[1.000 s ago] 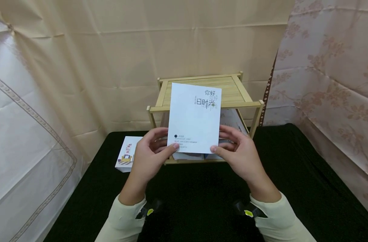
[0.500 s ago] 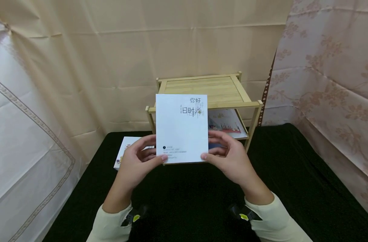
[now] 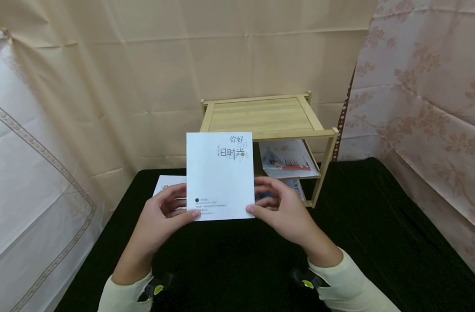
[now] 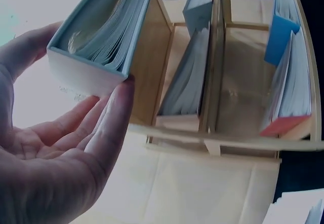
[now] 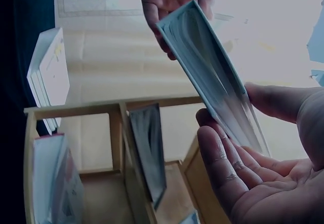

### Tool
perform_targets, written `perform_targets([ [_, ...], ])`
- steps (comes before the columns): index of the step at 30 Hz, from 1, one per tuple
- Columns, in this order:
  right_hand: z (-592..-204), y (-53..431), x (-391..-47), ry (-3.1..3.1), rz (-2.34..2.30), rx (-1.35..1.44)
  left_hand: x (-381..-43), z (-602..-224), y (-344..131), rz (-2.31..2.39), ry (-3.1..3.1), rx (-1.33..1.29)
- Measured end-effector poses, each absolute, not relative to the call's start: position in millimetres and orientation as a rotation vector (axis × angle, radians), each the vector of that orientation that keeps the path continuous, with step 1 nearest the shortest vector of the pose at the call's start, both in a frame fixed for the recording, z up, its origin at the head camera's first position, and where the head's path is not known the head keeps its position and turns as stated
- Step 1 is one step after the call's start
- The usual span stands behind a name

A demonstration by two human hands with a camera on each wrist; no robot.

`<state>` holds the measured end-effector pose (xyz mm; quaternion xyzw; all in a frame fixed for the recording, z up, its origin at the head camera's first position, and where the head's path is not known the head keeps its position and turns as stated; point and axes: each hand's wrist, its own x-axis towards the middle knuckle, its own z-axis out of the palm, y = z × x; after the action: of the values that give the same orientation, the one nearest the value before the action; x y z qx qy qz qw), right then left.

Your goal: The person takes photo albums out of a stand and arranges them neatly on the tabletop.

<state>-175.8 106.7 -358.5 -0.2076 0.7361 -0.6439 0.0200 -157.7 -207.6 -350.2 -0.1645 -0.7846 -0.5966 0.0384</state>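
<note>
A white photo album (image 3: 219,175) with dark Chinese characters on its cover is held up between both hands. My left hand (image 3: 159,225) grips its lower left edge, thumb over the cover and fingers behind. On the lower right edge my right hand (image 3: 288,216) pinches it the same way. In the left wrist view the album's thick spine (image 4: 83,74) and loosely fanned pages show above the left palm. The right wrist view shows the same album (image 5: 202,77) tilted, with right thumb and fingers on opposite covers.
Behind the album stands a wooden rack (image 3: 261,113). Its middle shelf bears an album with a colourful cover (image 3: 286,160), and a blue one (image 3: 294,186) lies lower. Another white album (image 3: 169,180) lies on the dark cloth (image 3: 378,242), left, partly hidden. Curtains surround the table.
Both hands have carried the album left and down in the head view, from in front of the rack's middle to its left side. More of the rack's shelves now shows; the left-hand album is more covered.
</note>
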Motion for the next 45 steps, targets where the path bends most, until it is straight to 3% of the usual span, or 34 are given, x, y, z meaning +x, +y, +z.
perform_targets([
  [16, -383, 87, -181, 1.99, -1.91, -0.676, -188, -355, -265, -1.995, -2.719, -0.854],
  [32, -425, 61, -181, 1.858, -1.779, -0.578, -214, -371, -305, -1.928, -3.16, -0.876],
  [45, -451, 25, -177, 1.791, -1.735, -0.485, -222, -405, -332, -1.96, -3.416, -0.661],
])
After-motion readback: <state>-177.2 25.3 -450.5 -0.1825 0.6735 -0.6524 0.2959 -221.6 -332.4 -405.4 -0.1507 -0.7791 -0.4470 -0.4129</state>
